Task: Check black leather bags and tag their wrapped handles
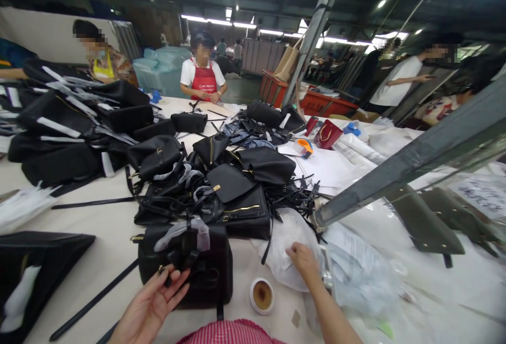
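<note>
Our left hand (152, 304) is spread, its fingers at the strap (185, 261) of the black handbag (205, 275) on the tabletop (98, 238); our right hand (304, 262), just right of that handbag, rests on white plastic (286, 254), pinching or not we cannot tell.

Handbag workshop, black bags (241, 217) heaped
</note>
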The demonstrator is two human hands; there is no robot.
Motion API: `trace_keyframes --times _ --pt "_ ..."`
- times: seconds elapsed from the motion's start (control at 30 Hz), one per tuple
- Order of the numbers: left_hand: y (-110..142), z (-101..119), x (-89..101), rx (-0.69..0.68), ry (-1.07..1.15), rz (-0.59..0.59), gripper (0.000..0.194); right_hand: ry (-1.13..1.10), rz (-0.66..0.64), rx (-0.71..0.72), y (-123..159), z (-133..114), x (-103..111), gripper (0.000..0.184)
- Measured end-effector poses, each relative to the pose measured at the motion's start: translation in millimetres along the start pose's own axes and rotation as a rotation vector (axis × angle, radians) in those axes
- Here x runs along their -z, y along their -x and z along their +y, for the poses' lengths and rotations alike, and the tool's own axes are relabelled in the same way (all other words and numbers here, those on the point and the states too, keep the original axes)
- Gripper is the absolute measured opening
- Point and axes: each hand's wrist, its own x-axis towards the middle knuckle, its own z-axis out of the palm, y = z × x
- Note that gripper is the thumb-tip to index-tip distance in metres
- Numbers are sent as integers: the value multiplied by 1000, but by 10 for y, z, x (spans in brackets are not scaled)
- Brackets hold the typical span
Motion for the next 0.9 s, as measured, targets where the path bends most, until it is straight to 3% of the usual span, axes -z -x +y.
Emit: trace_keyframes --times 0.2,0.3,0.43,0.53,0.63,0.7,0.77,0.8,0.9 --pt "22 -23 61 -31 -9 -13 20 -286 -161 70 198 -69 325 28" --pt "-21 -17 70 -36 12 -49 20 -480 -282 154 459 -266 509 31" --pt "-90 -12 83 -52 31 -114 16 -936 -457 238 810 -663 689 35" --pt "-89 -24 88 -67 37 -153 15 -1118 -622 280 1026 -1032 680 34" --pt "-56 -35 82 -70 48 -174 17 -1095 -824 305 1214 -1382 574 37" --pt "-37 -35 79 -68 60 -174 18 -1051 -871 311 1264 -1510 510 39" --pt "-19 -32 81 -59 78 -175 18 -978 -791 331 1185 -1486 482 37" --pt "-12 -32 84 -53 86 -177 18 -886 -685 345 1092 -1410 483 35" --pt "-15 -34 92 -43 94 -180 19 -405 -223 322 693 -971 539 28"
